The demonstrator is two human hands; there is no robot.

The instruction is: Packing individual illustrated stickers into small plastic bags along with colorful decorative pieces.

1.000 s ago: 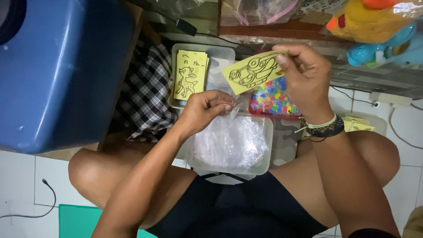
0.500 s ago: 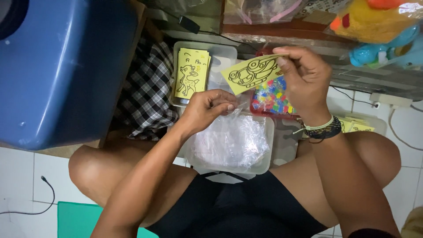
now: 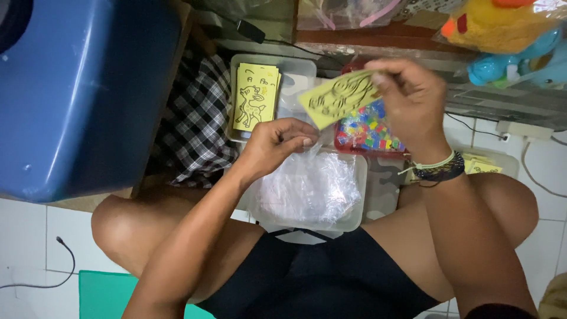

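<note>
Fingers of the right hand (image 3: 407, 100) pinched a yellow card (image 3: 338, 97) held above the bead tray (image 3: 366, 131). The left hand (image 3: 277, 145) gripped what looked like a clear bag (image 3: 307, 186) over the tub (image 3: 354, 218), beside a card stack (image 3: 255, 97).

A crinkly clear plastic bag (image 3: 308, 188) is pinched just under the left hand (image 3: 277, 145), inside a clear plastic tub (image 3: 354, 220).

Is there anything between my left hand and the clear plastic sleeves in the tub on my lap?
Nothing visible. The left hand is already pinching a clear plastic sleeve above the pile in the tub; the right hand holds a yellow card aside.
</note>
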